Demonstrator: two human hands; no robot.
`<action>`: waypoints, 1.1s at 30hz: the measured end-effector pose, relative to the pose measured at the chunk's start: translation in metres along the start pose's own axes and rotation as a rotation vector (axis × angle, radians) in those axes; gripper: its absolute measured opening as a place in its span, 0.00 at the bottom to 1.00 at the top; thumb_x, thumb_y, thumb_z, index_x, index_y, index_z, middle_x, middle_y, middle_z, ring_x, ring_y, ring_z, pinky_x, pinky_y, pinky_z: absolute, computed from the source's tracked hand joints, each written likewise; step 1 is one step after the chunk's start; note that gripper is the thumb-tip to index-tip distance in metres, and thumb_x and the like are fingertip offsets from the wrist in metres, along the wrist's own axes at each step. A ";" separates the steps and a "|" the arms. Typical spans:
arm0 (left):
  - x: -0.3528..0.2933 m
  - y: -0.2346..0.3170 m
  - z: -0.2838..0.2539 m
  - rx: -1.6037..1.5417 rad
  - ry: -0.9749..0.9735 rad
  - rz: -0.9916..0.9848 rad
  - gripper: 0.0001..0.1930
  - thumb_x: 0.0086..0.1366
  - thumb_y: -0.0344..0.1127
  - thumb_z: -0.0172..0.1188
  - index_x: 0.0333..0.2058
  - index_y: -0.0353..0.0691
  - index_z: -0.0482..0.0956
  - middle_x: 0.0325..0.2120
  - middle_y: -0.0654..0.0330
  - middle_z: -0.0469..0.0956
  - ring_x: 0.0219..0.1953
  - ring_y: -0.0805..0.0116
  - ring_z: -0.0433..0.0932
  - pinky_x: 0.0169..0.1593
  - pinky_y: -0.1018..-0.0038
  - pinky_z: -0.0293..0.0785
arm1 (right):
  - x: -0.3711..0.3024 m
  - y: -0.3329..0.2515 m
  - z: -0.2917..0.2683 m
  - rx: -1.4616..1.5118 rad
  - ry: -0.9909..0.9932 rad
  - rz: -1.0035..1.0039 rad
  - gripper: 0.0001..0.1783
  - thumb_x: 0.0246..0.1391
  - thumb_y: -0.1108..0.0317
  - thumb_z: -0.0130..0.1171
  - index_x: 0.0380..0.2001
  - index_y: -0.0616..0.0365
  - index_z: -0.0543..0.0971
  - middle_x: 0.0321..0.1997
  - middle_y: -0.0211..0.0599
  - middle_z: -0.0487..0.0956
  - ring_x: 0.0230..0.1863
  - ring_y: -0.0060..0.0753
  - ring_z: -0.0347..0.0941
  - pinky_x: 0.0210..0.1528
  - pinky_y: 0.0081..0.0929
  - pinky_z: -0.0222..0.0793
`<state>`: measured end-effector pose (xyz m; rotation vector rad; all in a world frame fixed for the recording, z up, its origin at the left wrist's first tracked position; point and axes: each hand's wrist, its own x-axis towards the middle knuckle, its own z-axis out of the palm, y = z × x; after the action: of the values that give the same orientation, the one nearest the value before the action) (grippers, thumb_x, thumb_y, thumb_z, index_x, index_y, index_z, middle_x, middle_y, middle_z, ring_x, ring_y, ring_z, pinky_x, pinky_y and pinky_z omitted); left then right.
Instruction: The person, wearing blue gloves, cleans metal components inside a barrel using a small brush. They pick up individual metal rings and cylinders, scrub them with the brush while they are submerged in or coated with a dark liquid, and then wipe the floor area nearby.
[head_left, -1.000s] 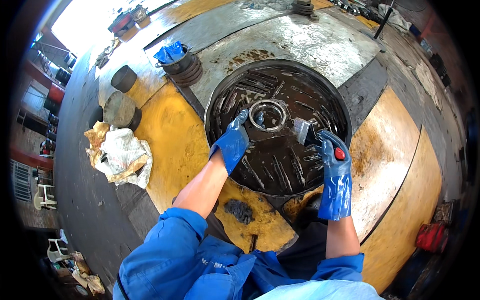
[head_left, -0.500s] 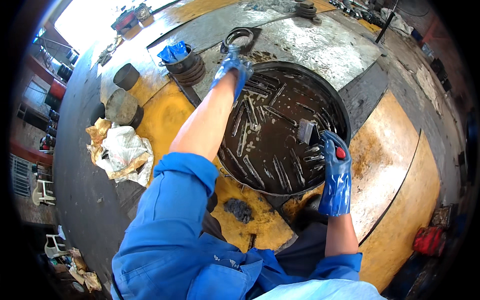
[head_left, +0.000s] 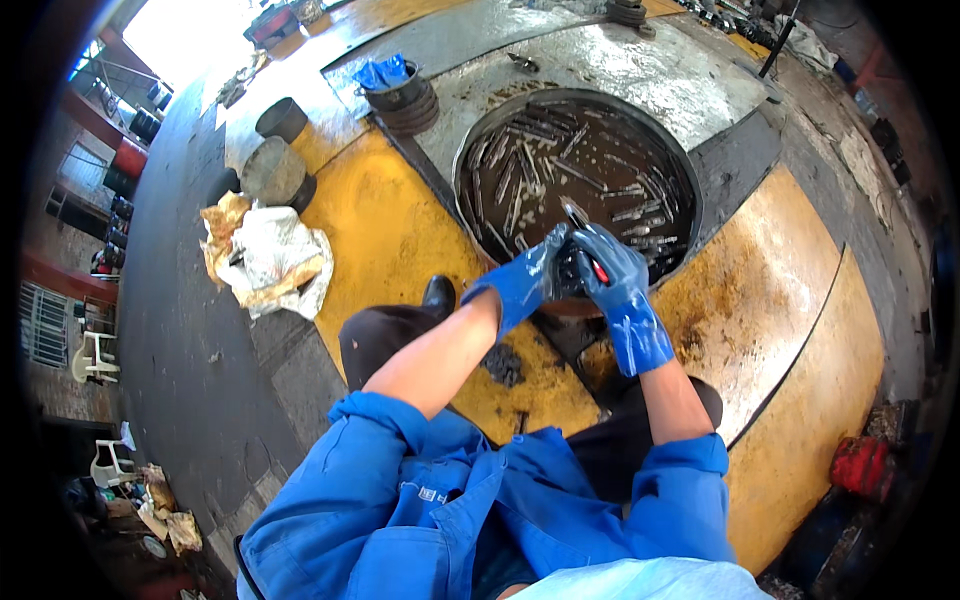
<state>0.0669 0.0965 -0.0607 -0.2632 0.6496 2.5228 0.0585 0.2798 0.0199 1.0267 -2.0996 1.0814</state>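
Observation:
My gloved left hand and gloved right hand are close together over the near rim of a round pan. The right hand is closed around a flat brush whose red handle end shows between the fingers; a narrow part of its head points over the pan. My left hand's fingers are curled at a dark shape beside the brush, and what they hold is mostly hidden. In the pan, several dark metal strips lie in brown liquid.
To the left stand a pot with blue plastic on stacked rings, two cans, and a white bag. Dark grey fluff lies on the yellow plate between my boots. A red container is at the right.
My left hand has drawn back from the far-left rim to join the right hand at the near rim. The ring on its black piece is gone from the floor there. The brush has moved nearer me.

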 end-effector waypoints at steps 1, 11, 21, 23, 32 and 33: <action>0.005 -0.009 0.027 -0.110 -0.082 -0.082 0.25 0.72 0.58 0.58 0.53 0.43 0.79 0.48 0.55 0.83 0.51 0.57 0.82 0.60 0.50 0.77 | -0.006 0.003 -0.012 -0.041 -0.024 0.006 0.20 0.49 0.73 0.70 0.48 0.51 0.86 0.48 0.45 0.86 0.47 0.46 0.85 0.47 0.40 0.81; -0.006 0.028 -0.010 0.211 0.158 0.169 0.14 0.75 0.40 0.53 0.48 0.36 0.80 0.40 0.53 0.85 0.45 0.59 0.84 0.55 0.59 0.81 | -0.056 -0.036 -0.007 -0.250 -0.281 -0.093 0.35 0.48 0.64 0.73 0.62 0.50 0.76 0.62 0.47 0.79 0.59 0.50 0.78 0.58 0.45 0.76; -0.010 0.047 -0.026 0.527 0.544 0.186 0.12 0.75 0.37 0.56 0.49 0.35 0.77 0.36 0.51 0.84 0.33 0.57 0.85 0.40 0.64 0.86 | -0.055 0.026 -0.056 -0.577 -0.263 0.142 0.28 0.65 0.49 0.58 0.65 0.44 0.74 0.67 0.40 0.76 0.64 0.41 0.76 0.66 0.40 0.71; -0.010 0.040 -0.023 0.597 0.538 0.156 0.12 0.75 0.39 0.55 0.48 0.37 0.77 0.35 0.52 0.84 0.32 0.59 0.85 0.37 0.67 0.86 | -0.053 0.032 -0.058 -0.615 -0.318 0.144 0.28 0.66 0.47 0.55 0.65 0.44 0.73 0.68 0.40 0.75 0.65 0.41 0.74 0.67 0.40 0.70; -0.001 0.036 -0.027 0.689 0.646 0.167 0.14 0.74 0.39 0.56 0.48 0.34 0.79 0.35 0.50 0.85 0.30 0.59 0.86 0.32 0.69 0.85 | -0.072 0.039 -0.006 -0.516 -0.517 0.324 0.25 0.67 0.48 0.52 0.61 0.48 0.77 0.66 0.40 0.77 0.67 0.44 0.72 0.69 0.43 0.67; -0.001 0.030 -0.022 0.687 0.662 0.166 0.13 0.75 0.39 0.55 0.47 0.34 0.78 0.33 0.50 0.85 0.29 0.59 0.86 0.31 0.70 0.86 | -0.081 0.043 -0.002 -0.525 -0.519 0.338 0.25 0.67 0.48 0.52 0.61 0.48 0.77 0.66 0.40 0.77 0.67 0.44 0.72 0.69 0.43 0.67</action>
<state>0.0530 0.0628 -0.0680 -0.8148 1.7914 2.1579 0.0680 0.3282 -0.0571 0.7536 -2.8407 0.3559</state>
